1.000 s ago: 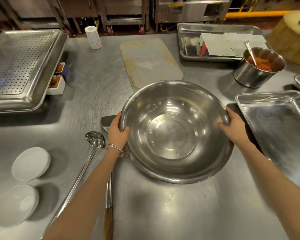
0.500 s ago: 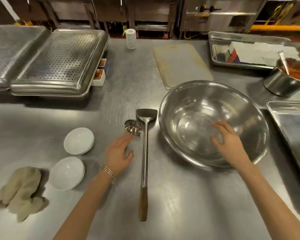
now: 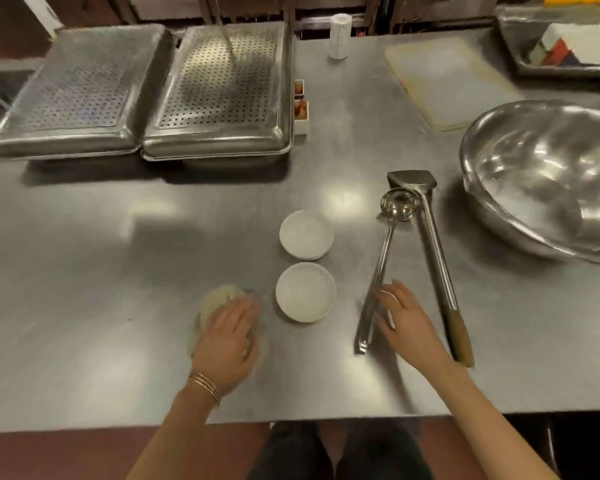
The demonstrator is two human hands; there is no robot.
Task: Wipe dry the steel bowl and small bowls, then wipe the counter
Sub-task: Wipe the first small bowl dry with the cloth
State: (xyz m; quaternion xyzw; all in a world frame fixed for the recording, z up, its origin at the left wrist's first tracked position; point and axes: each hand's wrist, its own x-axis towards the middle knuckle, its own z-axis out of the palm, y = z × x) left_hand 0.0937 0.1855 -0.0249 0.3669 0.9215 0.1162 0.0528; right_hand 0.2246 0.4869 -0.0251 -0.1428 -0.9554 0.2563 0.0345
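Steel nearly everywhere: a brushed steel table (image 3: 90, 278) carries the whole scene. The big steel bowl (image 3: 548, 181) sits upright at the right edge of the view, partly cut off by the frame and well apart from both hands.

Two small white bowls stand near the middle of the table, one behind the other: the far small bowl (image 3: 306, 234) and the near small bowl (image 3: 305, 292), close together but not touching. Just left of the near one lies a beige cloth (image 3: 219, 297). The left hand (image 3: 229, 339) is laid on top of it, palm down, with the fingers stretched flat rather than curled. Thin bracelets (image 3: 205, 384) ring that wrist. Hand and cloth are blurred, so the cloth's folds cannot be made out.

The right hand (image 3: 407, 322) is spread with straight fingers and holds nothing. It is over the lower handle of a steel ladle (image 3: 397, 206); whether it touches the handle cannot be told. The ladle's cup lies against the blade of a long spatula (image 3: 435, 258) with a wooden grip. The spatula lies just right of that hand, between it and the steel bowl.

At the back left, two perforated steel trays (image 3: 219, 88) sit side by side, with small white tubs (image 3: 301, 112) tucked against the right one. A white roll (image 3: 339, 36), a pale cutting board (image 3: 451, 81) and a further tray (image 3: 568, 69) line the far side.
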